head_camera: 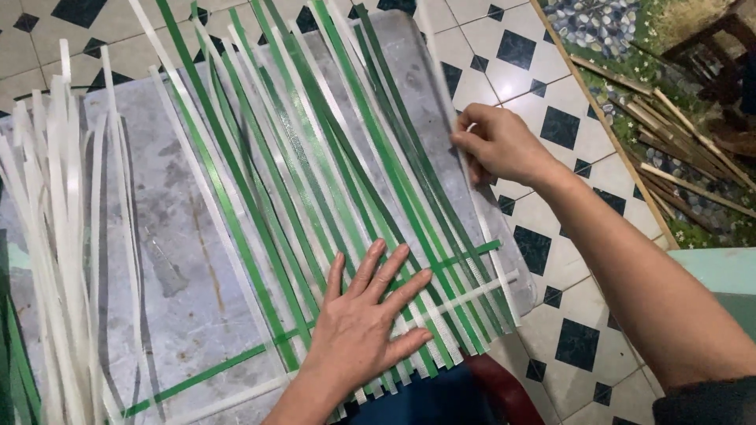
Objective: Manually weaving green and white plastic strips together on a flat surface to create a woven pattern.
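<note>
Flat under left hand, green strips

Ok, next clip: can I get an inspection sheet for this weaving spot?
Surface: grey worn board lying on a tiled floor.
Job's things: green and white straps laid side by side, crossed by a green and a white strap near the bottom.
Clutter: loose white strips piled at left.
Grippers: left hand flat on the straps; right hand pinching a white strap.
Cables: nothing seen.
Surroundings: wooden sticks on a patterned mat, upper right.

Home craft spot: patterned tiled floor, weaving strips.
</note>
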